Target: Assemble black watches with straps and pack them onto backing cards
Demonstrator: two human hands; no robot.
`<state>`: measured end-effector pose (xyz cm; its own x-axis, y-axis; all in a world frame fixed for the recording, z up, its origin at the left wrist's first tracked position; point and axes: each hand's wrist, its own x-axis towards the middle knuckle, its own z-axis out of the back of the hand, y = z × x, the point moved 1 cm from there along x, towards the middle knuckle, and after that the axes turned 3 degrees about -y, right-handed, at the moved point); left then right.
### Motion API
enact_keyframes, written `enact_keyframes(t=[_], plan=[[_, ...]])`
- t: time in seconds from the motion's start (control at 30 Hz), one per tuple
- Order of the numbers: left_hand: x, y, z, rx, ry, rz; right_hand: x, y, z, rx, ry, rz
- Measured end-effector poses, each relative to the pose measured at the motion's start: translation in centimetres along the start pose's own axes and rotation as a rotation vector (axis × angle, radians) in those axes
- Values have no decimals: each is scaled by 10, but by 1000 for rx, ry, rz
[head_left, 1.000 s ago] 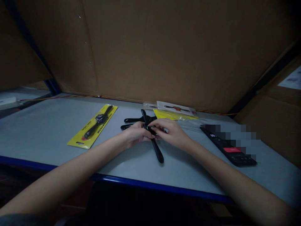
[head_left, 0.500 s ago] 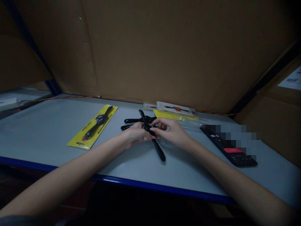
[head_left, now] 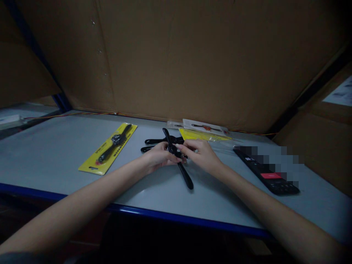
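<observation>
Both my hands meet at the middle of the grey table [head_left: 55, 150] around a black wristwatch [head_left: 184, 176]. My left hand [head_left: 158, 157] pinches the watch at its case from the left. From the right, my right hand [head_left: 200, 154] closes its fingers on the same spot. One strap end points toward me and the other sticks up behind my fingers. Two more black watches [head_left: 154, 141] lie just behind my hands.
A yellow card with a packaged black watch [head_left: 110, 147] lies to the left. Yellow and clear packages [head_left: 205, 131] sit at the back by the cardboard wall [head_left: 192, 58]. A black device with a red label [head_left: 268, 172] lies to the right. The table's blue front edge [head_left: 165, 215] is near me.
The watch has turned slightly in my fingers; my hands stay in the same place.
</observation>
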<state>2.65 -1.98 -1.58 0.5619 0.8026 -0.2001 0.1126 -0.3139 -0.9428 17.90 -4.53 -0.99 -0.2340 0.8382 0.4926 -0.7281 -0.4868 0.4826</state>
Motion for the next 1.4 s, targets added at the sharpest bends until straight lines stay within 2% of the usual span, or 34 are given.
enact_keyframes(t=[0.13, 0.3, 0.43, 0.5, 0.6, 0.73, 0.8, 0.9, 1.03, 1.2, 1.4], plan=[[2, 0, 2, -4, 8, -16, 2, -4, 8, 138, 54, -22], [1, 1, 0, 19, 2, -15, 3, -8, 8, 117, 138, 25], [-1, 2, -2, 30, -11, 19, 1, -5, 1, -16, 50, 31], [-1, 3, -2, 28, -10, 21, -1, -2, -2, -10, -2, 17], [-1, 2, -2, 16, -6, 3, -2, 1, -8, 145, -5, -27], [0, 1, -1, 32, -40, 11, -1, 1, -8, 377, 95, -110], [0, 0, 0, 25, -25, 5, 0, -2, -4, 412, 127, -127], [0, -1, 0, 0, 16, -11, 2, -7, 2, 305, 105, -116], [0, -2, 2, -12, -25, -31, 2, -9, 5, 197, 78, -85], [1, -2, 2, -26, -41, -38, 1, -1, 4, 222, 114, -9], [-1, -2, 0, -5, -18, -37, 2, 0, 8, 176, 93, 69]])
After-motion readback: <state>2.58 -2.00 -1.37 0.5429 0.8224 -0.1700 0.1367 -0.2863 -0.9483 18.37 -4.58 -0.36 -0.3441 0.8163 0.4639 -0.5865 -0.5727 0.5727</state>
